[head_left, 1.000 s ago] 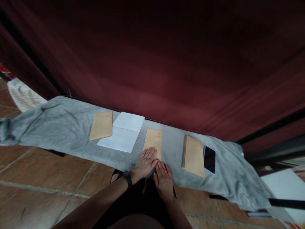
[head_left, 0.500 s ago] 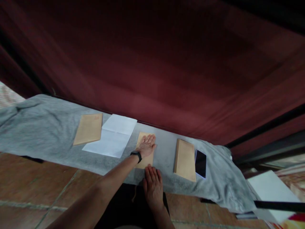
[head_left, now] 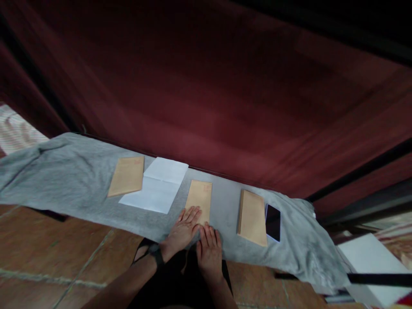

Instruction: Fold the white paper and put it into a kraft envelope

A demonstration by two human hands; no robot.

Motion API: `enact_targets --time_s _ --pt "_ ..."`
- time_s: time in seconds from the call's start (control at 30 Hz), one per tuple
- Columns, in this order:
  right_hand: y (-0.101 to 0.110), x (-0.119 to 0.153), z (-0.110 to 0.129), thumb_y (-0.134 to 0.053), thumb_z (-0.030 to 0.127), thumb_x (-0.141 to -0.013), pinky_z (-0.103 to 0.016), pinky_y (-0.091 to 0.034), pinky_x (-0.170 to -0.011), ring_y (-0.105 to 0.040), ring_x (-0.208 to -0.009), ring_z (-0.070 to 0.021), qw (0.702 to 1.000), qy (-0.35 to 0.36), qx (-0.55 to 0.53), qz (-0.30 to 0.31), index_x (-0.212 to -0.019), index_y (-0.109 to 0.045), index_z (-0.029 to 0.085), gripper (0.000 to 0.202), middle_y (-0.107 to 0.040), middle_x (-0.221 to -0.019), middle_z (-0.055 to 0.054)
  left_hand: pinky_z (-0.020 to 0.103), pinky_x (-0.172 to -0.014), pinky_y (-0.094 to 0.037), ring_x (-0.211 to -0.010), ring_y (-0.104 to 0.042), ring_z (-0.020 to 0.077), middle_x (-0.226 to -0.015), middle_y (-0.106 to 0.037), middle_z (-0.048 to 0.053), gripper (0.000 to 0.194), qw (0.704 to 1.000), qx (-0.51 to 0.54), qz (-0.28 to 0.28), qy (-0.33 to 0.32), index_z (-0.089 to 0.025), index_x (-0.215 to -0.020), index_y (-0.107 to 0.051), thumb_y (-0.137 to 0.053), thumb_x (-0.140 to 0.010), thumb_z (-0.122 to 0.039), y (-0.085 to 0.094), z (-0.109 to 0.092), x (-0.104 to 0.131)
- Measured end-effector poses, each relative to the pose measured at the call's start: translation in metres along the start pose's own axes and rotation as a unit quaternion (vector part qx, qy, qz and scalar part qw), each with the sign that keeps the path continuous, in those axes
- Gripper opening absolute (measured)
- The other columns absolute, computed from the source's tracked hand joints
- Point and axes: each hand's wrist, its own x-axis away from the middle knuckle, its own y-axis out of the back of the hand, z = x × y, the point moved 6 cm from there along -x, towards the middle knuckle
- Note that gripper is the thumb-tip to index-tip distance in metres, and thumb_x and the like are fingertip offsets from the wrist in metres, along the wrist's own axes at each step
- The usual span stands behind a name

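Observation:
A brown paper envelope [head_left: 200, 194] with a red mark near its far end lies flat in front of me. My left hand [head_left: 185, 225], with a dark band on the wrist, rests flat on the envelope's near left part, fingers stretched out. Beside it, my right hand [head_left: 210, 253] lies palm down, its fingertips at the envelope's near edge. Both hands are open. Left of these is a creased white paper sheet [head_left: 157, 193], and another brown envelope [head_left: 127, 175] partly overlaps its left edge.
To the right lies a stack of brown envelopes [head_left: 252, 216] with a phone [head_left: 273, 223] against it. All rest on a grey cloth [head_left: 80, 184] over a narrow table. A dark red curtain [head_left: 206, 107] hangs behind. A white box-like object [head_left: 373, 262] stands at lower right.
My left hand has slid back toward me along the envelope, uncovering its far end and red mark. My right hand has stayed at the near edge. The view has shifted slightly.

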Motion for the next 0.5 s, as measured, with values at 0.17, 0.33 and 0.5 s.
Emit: enact_targets --time_s 0.17,0.33,0.5 --pt "-0.005 0.003 0.006 -0.042 0.021 -0.098 -0.051 -0.034 -0.116 -0.043 -0.141 -0.0272 0.999 -0.033 0.004 -0.022 -0.148 -0.045 0.018 0.050 -0.048 -0.152 -0.014 0.049 -0.113 -0.040 -0.140 -0.045 0.0287 -0.150 -0.048 0.018 0.050 0.987 0.044 -0.111 0.108 -0.012 -0.142 -0.051 -0.040 -0.096 -0.028 0.005 0.017 0.037" --pt "-0.006 0.000 0.013 -0.045 0.020 -0.096 -0.051 -0.037 -0.114 -0.045 -0.139 -0.0289 0.997 -0.051 -0.002 -0.055 -0.146 -0.048 0.017 0.050 -0.050 -0.150 -0.016 0.046 -0.110 -0.044 -0.133 -0.052 0.0278 -0.143 -0.055 0.017 0.050 0.956 0.177 -0.135 0.190 -0.013 -0.135 -0.055 -0.049 -0.087 -0.023 0.013 0.029 0.025" --pt "-0.008 -0.013 0.016 -0.047 0.016 -0.091 -0.051 -0.041 -0.107 -0.057 -0.125 -0.0318 0.996 -0.056 0.027 -0.071 -0.128 -0.061 0.013 0.040 -0.063 -0.133 -0.020 0.042 -0.087 -0.058 -0.094 -0.070 0.0247 -0.103 -0.071 0.010 0.057 0.887 0.336 -0.147 0.282 -0.013 -0.131 -0.056 -0.060 -0.076 -0.024 0.009 0.047 0.010"
